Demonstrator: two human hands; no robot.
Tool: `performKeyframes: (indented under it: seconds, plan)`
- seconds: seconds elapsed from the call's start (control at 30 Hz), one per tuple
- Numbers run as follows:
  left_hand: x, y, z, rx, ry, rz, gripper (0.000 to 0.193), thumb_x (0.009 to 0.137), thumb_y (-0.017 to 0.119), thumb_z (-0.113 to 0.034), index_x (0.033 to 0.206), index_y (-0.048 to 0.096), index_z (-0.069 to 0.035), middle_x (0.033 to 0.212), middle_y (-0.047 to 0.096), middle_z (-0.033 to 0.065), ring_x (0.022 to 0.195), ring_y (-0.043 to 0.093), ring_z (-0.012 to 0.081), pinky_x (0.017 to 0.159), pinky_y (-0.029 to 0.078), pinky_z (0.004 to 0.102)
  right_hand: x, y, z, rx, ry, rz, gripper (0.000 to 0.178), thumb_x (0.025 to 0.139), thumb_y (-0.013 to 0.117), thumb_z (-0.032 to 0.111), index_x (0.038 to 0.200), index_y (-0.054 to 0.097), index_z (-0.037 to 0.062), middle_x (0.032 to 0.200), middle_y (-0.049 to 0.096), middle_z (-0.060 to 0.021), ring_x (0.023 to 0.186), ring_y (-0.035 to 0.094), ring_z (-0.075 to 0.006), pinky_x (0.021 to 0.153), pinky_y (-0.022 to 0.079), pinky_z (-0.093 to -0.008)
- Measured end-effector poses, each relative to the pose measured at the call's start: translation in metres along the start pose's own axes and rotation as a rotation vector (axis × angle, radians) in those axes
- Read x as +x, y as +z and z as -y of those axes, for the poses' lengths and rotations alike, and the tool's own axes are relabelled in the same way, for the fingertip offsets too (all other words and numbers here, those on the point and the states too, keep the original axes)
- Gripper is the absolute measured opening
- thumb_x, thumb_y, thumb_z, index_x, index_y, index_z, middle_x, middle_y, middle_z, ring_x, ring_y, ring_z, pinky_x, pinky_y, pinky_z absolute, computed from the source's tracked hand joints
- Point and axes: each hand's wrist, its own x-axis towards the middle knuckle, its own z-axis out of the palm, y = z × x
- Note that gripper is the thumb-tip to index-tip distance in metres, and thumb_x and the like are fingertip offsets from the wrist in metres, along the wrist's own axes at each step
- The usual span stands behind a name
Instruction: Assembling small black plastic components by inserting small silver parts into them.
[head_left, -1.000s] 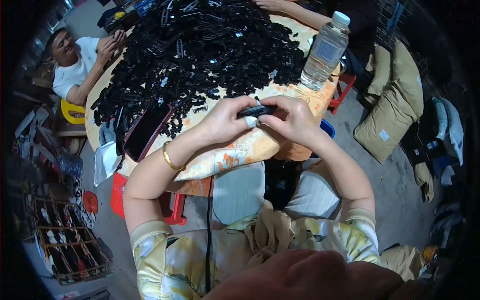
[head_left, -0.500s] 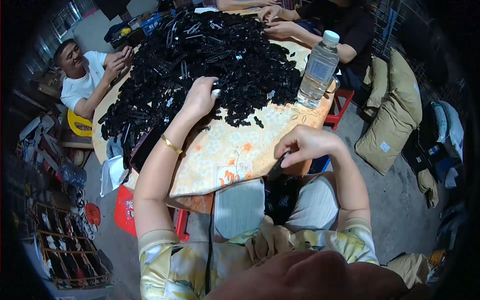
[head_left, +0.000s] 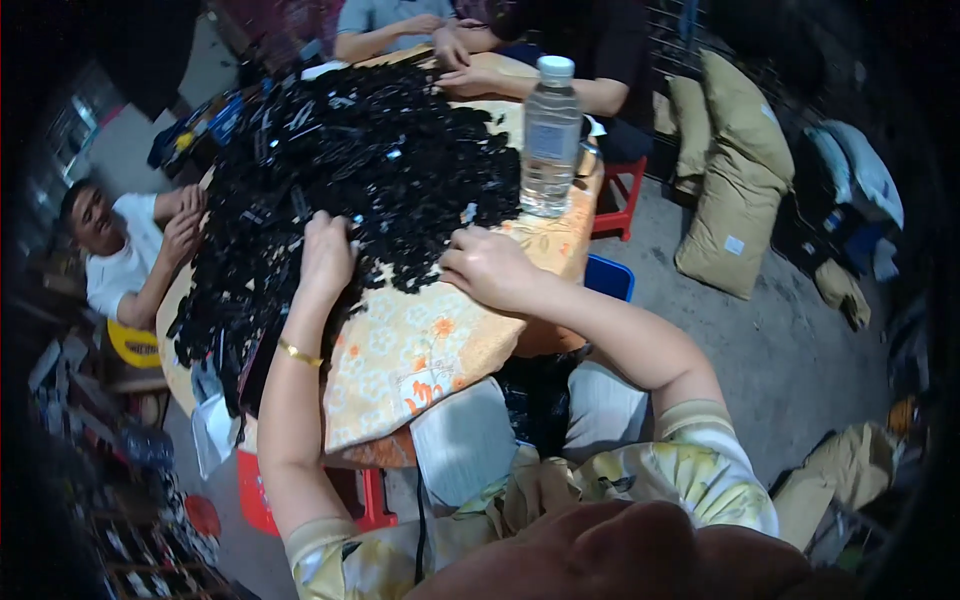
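A wide heap of small black plastic pieces (head_left: 340,170) covers much of a table with a floral cloth (head_left: 400,350). At the heap's near edge my left hand (head_left: 328,258) has its fingers curled down among the pieces; what they grip is hidden. My right hand (head_left: 492,270) rests at the heap's near right edge, fingers bent inward against the pieces, their tips hidden. Between my knees, below the table edge, hangs a black plastic bag (head_left: 545,392).
A clear bottle with a white cap (head_left: 550,140) stands right of the heap. Two people's hands (head_left: 465,75) are at the far side, and a person in white (head_left: 135,255) sits at the left. Red stools (head_left: 622,200), a blue container (head_left: 608,278) and tan sacks (head_left: 735,220) surround the table.
My right hand has moved from the table's near edge, where it held a dark piece above the bag, forward and left to the heap. My left hand stays at the heap. The view has shifted.
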Motion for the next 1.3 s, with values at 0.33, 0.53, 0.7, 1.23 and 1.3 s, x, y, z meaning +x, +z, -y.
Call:
performKeyframes:
  seconds: [0.33, 0.53, 0.7, 1.23, 1.3]
  plan:
    - [-0.012, -0.013, 0.013, 0.369, 0.004, -0.150, 0.042, 0.076, 0.051, -0.003, 0.118, 0.048, -0.005, 0.093, 0.056, 0.0115, 0.088, 0.051, 0.0306, 0.068, 0.041, 0.0401, -0.005, -0.011, 0.008, 0.008, 0.097, 0.051, 0.016, 0.071, 0.066, 0.016, 0.074, 0.060, 0.0012, 0.078, 0.056, -0.0127, 0.080, 0.056, -0.0294, 0.071, 0.046, -0.0384]
    - [-0.003, -0.032, -0.016, -0.412, -0.256, -0.228, 0.037, 0.078, 0.060, -0.003, 0.113, 0.052, -0.003, 0.096, 0.063, 0.0123, 0.082, 0.061, 0.0208, 0.074, 0.048, 0.0294, -0.009, -0.026, 0.005, 0.214, 0.184, -0.074, 0.020, 0.072, 0.069, 0.016, 0.078, 0.054, 0.0042, 0.070, 0.057, -0.0134, 0.067, 0.058, -0.0315, 0.060, 0.046, -0.0385]
    - [-0.020, -0.037, -0.042, -1.519, -0.422, 0.232, 0.033, 0.081, 0.056, 0.004, 0.112, 0.047, 0.000, 0.108, 0.058, 0.0165, 0.089, 0.062, 0.0193, 0.081, 0.054, 0.0279, -0.005, -0.027, 0.015, 0.498, 0.315, -0.192, 0.021, 0.070, 0.074, 0.008, 0.075, 0.055, -0.0004, 0.068, 0.060, -0.0028, 0.060, 0.057, -0.0099, 0.054, 0.047, -0.0238]
    - [-0.039, -0.013, -0.076, -1.691, -0.443, 0.439, 0.028, 0.083, 0.058, 0.001, 0.110, 0.049, -0.001, 0.093, 0.064, 0.0119, 0.084, 0.065, 0.0174, 0.080, 0.054, 0.0284, 0.000, -0.035, 0.018, 0.145, -0.203, -0.357, 0.020, 0.064, 0.068, -0.003, 0.083, 0.062, 0.0023, 0.084, 0.064, -0.0099, 0.076, 0.062, -0.0249, 0.065, 0.051, -0.0320]
    - [-0.040, -0.014, -0.077, -1.696, -0.451, 0.434, 0.029, 0.083, 0.058, 0.001, 0.110, 0.049, -0.001, 0.095, 0.063, 0.0123, 0.085, 0.065, 0.0173, 0.080, 0.054, 0.0285, 0.000, -0.034, 0.019, 0.062, -0.237, -0.342, 0.019, 0.064, 0.068, -0.001, 0.082, 0.062, 0.0026, 0.084, 0.063, -0.0095, 0.075, 0.061, -0.0254, 0.064, 0.051, -0.0326]
